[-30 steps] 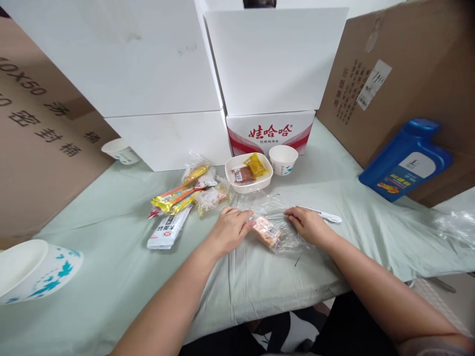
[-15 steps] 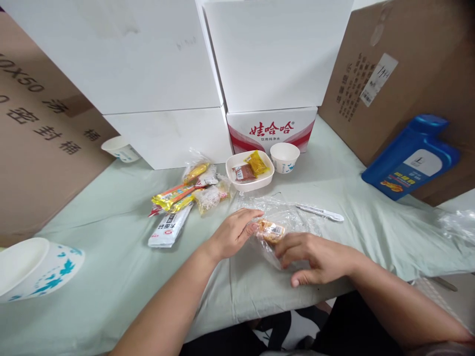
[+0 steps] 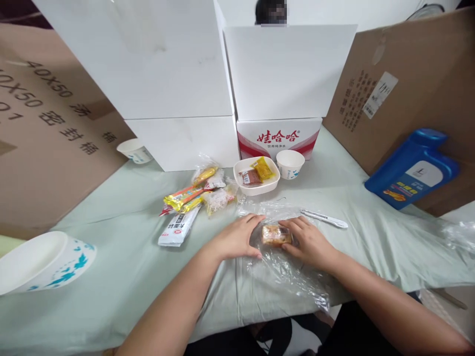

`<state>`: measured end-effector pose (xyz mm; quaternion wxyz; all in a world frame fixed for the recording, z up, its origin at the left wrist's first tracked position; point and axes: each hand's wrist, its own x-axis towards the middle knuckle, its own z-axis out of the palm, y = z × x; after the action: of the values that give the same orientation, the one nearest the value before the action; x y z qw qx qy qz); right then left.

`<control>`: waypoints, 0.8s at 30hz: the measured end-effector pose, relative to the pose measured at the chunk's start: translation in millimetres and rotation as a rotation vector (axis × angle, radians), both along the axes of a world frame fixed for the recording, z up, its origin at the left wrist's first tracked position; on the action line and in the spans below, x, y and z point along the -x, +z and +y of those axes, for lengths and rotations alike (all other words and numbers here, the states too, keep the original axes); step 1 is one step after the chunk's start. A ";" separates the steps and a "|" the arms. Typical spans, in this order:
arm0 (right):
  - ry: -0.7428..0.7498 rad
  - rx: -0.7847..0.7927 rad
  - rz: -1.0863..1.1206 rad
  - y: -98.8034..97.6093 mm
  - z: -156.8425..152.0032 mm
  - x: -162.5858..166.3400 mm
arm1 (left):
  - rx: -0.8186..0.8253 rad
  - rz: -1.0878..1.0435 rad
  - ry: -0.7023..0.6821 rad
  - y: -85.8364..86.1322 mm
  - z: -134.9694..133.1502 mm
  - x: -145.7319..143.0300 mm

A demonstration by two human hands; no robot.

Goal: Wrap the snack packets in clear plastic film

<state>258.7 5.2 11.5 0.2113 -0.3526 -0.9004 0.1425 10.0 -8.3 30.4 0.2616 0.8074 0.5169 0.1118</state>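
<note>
Fingers of the right hand point(image 3: 311, 244) grip the wrapped snack block point(image 3: 273, 236); the left hand point(image 3: 237, 238) is spread just beside it. Block sits amid clear plastic point(image 3: 289, 277) on wrinkled pale-green cloth point(image 3: 126, 267). White boxes point(image 3: 181, 141) behind; brown cartons point(image 3: 415, 89) flank both sides.

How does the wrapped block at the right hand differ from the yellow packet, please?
The wrapped block is orange-brown and cream, while the yellow packet is mostly yellow. The block lies amid clear plastic, whereas the packet rests in the white tray. The right hand grips the block; neither hand touches the packet. Both have shiny wrapping.
</note>
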 end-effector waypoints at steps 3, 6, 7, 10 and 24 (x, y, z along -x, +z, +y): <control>-0.036 0.015 0.040 10.4 14.4 -8.8 | 0.017 0.102 0.026 -0.6 -2.2 0.7; -0.122 -0.049 0.157 28.4 39.9 -7.9 | 0.001 0.198 0.038 0.8 -5.0 -1.4; -0.145 -0.086 0.196 35.0 51.1 -3.3 | -0.009 0.219 0.035 1.4 -5.7 -2.2; -0.180 -0.216 0.286 49.1 91.0 22.3 | -0.033 0.230 0.017 1.2 -6.2 -2.9; 0.198 0.212 0.127 45.7 61.4 5.3 | -0.033 -0.049 -0.033 18.9 -7.6 3.1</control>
<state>253.4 66.6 57.2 0.2141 -0.2729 -0.8955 0.2789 6.8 -15.9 49.3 0.2627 0.8171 0.4949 0.1355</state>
